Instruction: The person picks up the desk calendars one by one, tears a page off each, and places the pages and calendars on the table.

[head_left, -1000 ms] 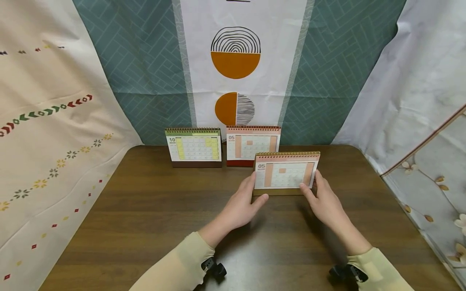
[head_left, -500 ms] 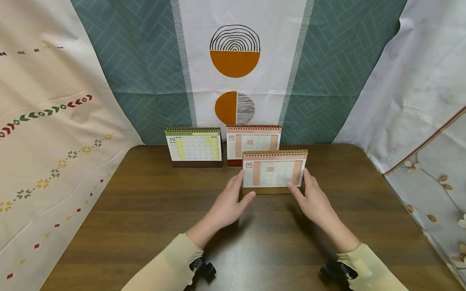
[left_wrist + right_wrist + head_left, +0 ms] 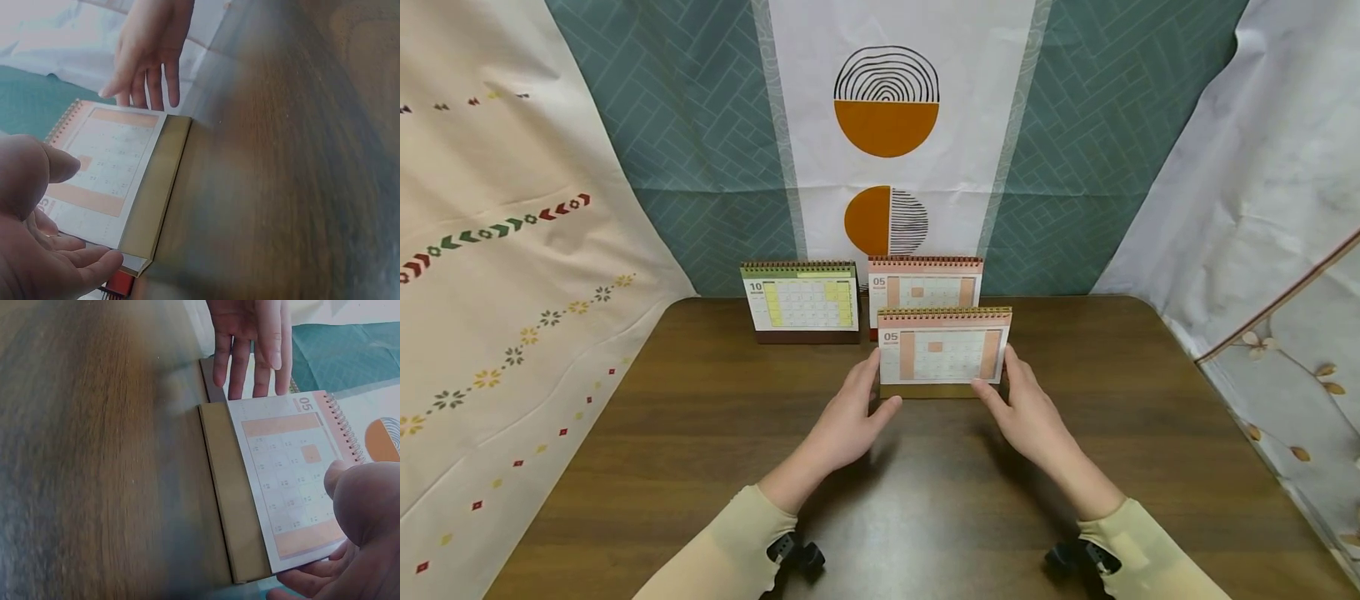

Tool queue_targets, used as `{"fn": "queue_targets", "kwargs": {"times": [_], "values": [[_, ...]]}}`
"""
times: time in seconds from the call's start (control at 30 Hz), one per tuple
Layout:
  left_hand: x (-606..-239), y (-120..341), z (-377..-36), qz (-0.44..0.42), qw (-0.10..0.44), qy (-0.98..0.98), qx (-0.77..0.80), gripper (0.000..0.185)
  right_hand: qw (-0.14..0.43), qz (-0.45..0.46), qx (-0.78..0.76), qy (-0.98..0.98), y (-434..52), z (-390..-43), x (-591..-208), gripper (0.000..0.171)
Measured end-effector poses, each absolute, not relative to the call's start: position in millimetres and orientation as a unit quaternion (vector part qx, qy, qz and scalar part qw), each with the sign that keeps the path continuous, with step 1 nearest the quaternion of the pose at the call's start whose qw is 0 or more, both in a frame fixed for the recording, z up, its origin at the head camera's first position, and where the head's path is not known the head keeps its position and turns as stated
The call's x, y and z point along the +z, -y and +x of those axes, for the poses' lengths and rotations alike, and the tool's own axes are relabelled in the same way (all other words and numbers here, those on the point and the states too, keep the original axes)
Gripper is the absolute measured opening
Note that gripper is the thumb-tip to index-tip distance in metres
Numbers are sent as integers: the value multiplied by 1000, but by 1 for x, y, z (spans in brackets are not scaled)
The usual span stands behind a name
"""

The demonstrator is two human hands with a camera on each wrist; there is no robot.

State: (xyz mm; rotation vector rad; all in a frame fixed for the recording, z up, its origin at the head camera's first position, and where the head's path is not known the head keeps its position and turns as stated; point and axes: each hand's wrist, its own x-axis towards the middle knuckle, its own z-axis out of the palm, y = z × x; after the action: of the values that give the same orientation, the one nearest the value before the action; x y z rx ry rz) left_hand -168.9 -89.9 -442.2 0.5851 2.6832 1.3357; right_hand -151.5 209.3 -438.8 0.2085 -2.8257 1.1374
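Note:
A desk calendar (image 3: 951, 358) marked 05, with a pink top band, gold spiral and gold base, stands upright on the table between my hands. My left hand (image 3: 844, 423) lies along its left edge, fingers extended and thumb held apart. At the opposite edge is my right hand (image 3: 1032, 419), its fingers mostly straight beside the calendar and its thumb overlapping the lower front corner. Behind, a second 05 calendar (image 3: 925, 265) with a pink band is largely hidden by the front one. Left of it stands a green-topped calendar (image 3: 805, 304) marked 10.
The brown wooden table (image 3: 910, 508) reaches back to a green and white hanging cloth (image 3: 1075, 192). Light patterned fabric (image 3: 512, 333) flanks the left side, and a pale floral cloth (image 3: 1285, 275) the right. Small black cameras sit at both wrists.
The gold-based calendar has slid left along with both hands, from the right of the rear 05 calendar to in front of it. The two rear calendars stay in place.

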Motion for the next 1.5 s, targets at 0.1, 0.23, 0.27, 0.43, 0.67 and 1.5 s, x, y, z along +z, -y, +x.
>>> {"fn": "queue_targets", "kwargs": {"times": [0.1, 0.23, 0.27, 0.43, 0.67, 1.5], "values": [[-443, 95, -170, 187, 37, -877, 440, 83, 41, 72, 374, 924, -205, -153, -439, 92], [-444, 100, -172, 179, 25, -874, 450, 81, 38, 77, 376, 923, -201, -156, -441, 93], [-445, 100, -173, 178, 22, -872, 455, 81, 37, 78, 377, 922, -201, -156, -442, 94], [-450, 102, -178, 176, 28, -864, 471, 81, 43, 77, 380, 921, -200, -157, -445, 93], [-454, 102, -182, 179, 45, -858, 480, 90, 73, 66, 385, 918, -202, -157, -448, 83], [-453, 104, -184, 178, -82, -875, 444, 72, 46, 84, 393, 915, -190, -165, -445, 98]]}}
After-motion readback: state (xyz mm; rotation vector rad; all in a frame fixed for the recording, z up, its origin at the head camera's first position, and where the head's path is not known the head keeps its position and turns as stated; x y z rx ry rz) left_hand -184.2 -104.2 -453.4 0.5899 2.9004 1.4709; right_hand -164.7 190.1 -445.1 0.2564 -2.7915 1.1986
